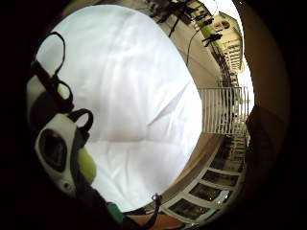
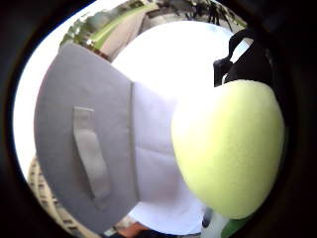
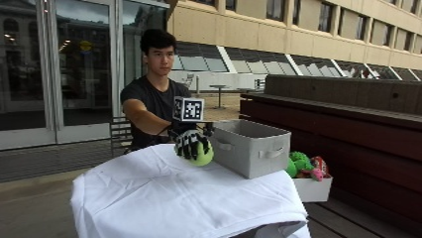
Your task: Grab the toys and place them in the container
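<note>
In the outside view my gloved right hand (image 3: 190, 142) holds a yellow-green ball (image 3: 202, 156) above the white-clothed table (image 3: 178, 198), fingers curled over it from above. The grey fabric container (image 3: 250, 147) with a side handle stands just beside the hand, open at the top. In the thumb side palm view the ball (image 2: 230, 151) fills much of the picture close to the palm, with the container's grey wall and handle (image 2: 91, 158) next to it. An edge of the ball (image 1: 87, 165) shows beside the glove's straps in the little finger side view.
A white box (image 3: 311, 187) with green and pink toys (image 3: 303, 164) sits beyond the container at the table's far corner. A dark wooden bench wall (image 3: 356, 129) runs behind. The white cloth (image 1: 124, 96) lies in soft folds below the hand.
</note>
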